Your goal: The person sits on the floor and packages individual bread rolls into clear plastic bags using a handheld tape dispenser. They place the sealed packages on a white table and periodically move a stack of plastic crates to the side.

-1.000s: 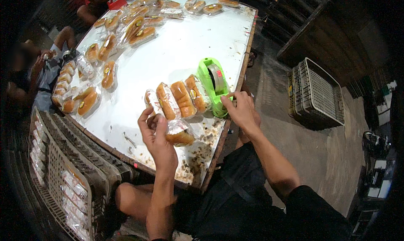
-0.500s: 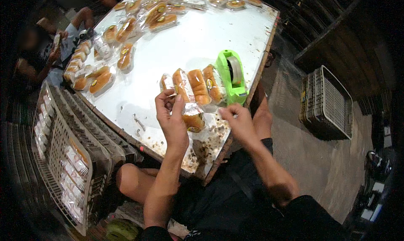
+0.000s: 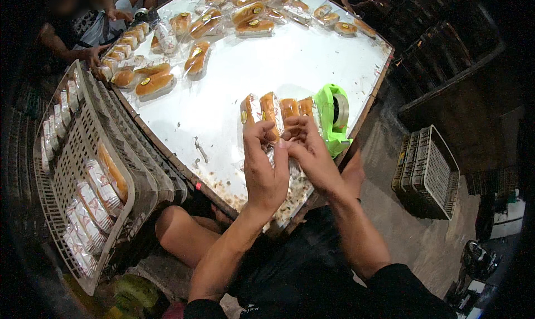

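In the head view, the person's left hand [image 3: 264, 171] and right hand [image 3: 313, 154] meet low over the near corner of a white table [image 3: 217, 126]. The left hand's thumb and fingers are bent around a wrapped bun [image 3: 271, 156], clamped on its packet, of which only a strip of shiny film shows between them. The right hand's fingers are curled in against the left thumb, right at that packet; whether they pinch it, one cannot tell. The packet lies just on the near side of a row of four packaged buns [image 3: 270, 108], set side by side, their lower ends partly hidden by the hands. Beside the row's right end, near the table edge, stands a green tape dispenser [image 3: 331, 143] with a tape roll [image 3: 341, 111] in it. Many bagged buns [image 3: 253, 12] lie along the far and left parts of the table. At the left, a tilted plastic crate [image 3: 83, 143] holds more white-wrapped packets [image 3: 92, 204]; at the right, stacked crates [image 3: 426, 171] stand on the floor [image 3: 384, 207]. A co-worker's hand [image 3: 93, 56] rests near the table's left edge.
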Demonstrator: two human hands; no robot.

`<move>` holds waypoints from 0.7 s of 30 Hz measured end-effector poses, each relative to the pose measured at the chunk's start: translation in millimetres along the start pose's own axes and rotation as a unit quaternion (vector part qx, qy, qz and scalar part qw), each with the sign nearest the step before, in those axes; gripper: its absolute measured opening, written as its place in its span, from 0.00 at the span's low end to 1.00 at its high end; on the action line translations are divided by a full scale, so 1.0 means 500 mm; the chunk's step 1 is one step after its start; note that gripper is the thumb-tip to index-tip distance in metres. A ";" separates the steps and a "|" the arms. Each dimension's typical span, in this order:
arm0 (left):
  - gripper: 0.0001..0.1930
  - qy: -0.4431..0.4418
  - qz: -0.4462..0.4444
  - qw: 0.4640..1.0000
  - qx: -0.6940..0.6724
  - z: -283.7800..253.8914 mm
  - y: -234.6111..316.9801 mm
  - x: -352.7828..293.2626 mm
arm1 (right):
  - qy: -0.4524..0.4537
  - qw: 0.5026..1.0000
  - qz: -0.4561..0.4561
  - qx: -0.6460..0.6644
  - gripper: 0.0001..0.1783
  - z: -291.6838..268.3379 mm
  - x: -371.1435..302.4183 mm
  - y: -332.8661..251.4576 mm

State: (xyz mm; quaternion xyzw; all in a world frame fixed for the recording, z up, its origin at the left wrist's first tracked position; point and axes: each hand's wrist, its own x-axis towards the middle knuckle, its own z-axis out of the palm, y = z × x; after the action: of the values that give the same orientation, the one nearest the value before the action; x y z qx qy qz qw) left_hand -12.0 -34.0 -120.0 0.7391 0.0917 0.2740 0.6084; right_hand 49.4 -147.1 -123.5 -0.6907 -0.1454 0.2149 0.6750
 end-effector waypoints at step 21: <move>0.50 -0.088 -0.252 0.937 0.226 -0.040 -0.213 0.163 | 0.053 0.943 -0.130 -0.301 0.19 -0.034 0.162 0.042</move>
State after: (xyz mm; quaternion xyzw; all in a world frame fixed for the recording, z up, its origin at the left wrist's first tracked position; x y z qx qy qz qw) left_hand 66.4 47.2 -195.2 0.8308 0.2812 0.0176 0.4800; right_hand 125.9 -123.3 -152.6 -0.8469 -0.2558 0.0347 0.4648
